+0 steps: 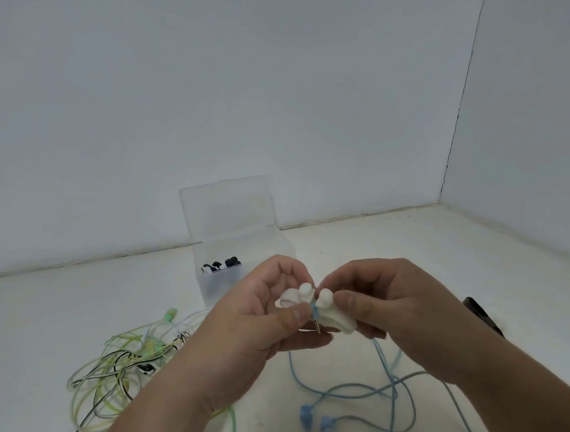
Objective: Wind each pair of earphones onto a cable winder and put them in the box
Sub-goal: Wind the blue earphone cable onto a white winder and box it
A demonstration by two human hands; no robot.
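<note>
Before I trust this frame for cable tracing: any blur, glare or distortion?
Head view: even, soft light, no glare, faint shadows; wide-angle lens bows the wall corner; left hand, right hand and white cable winder slightly soft; blue earphones traceable.

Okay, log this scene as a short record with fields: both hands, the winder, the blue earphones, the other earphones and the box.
left hand: pinches one end of the white cable winder
right hand: pinches the winder's other end
blue earphones: plug held at the winder's middle, cable hanging loose to the table, not yet wound
tangled earphones: green and black-and-white cables heaped at left on the table
box: clear, lid open, black and white items inside, behind the hands
</note>
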